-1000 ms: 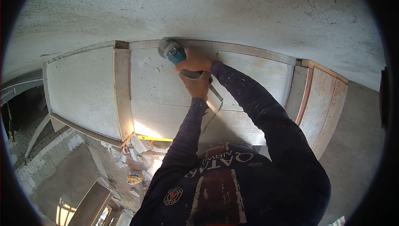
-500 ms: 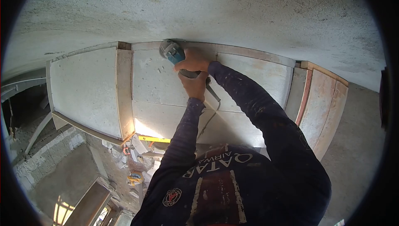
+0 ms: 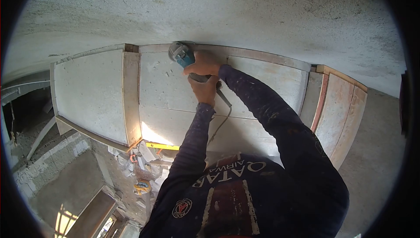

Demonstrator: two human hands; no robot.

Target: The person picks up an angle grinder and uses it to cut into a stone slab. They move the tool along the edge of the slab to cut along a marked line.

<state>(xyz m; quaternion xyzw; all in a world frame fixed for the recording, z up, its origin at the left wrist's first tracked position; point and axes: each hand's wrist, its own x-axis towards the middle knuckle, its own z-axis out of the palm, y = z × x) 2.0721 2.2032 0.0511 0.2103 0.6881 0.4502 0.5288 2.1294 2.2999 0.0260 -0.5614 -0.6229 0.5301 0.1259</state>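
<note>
Both hands hold a teal and grey angle grinder (image 3: pixel 186 57) against the top strip of the pale panel (image 3: pixel 166 85). My right hand (image 3: pixel 203 64) wraps round the tool's body just behind its metal head. Below it, my left hand (image 3: pixel 203 91) is closed round the dark rear handle. The grinder's head and guard meet the narrow wooden strip (image 3: pixel 258 55) where it borders the rough wall. Its disc cannot be made out clearly. A dark cord (image 3: pixel 225 122) runs down from the tool's back end, across the panel.
Wooden uprights (image 3: pixel 131 93) divide the panels. A yellow spirit level (image 3: pixel 162 146) lies below, beside my left sleeve. Rubble and offcuts (image 3: pixel 142 163) cover the ground at lower left, with a yellow-and-dark item (image 3: pixel 142 187) among them. A rough plastered wall (image 3: pixel 218 10) spans the top.
</note>
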